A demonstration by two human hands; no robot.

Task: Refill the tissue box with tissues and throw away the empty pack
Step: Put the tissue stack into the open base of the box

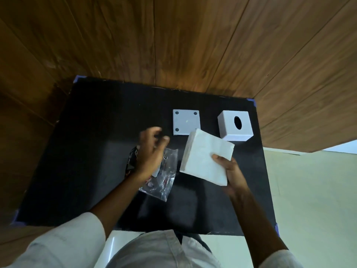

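White tissue stack [205, 157] gripped by right hand [232, 172]; loose left hand [149, 149] partly hides wrapper [164, 175].

This is looking like an indoor room, perhaps a home or office, though it is hard to tell which. Wood-grain panelling [193, 41] is filling the upper frame, pale floor tiles [309, 190] are showing at lower right, and a black-covered table [92, 151] is sitting at centre.
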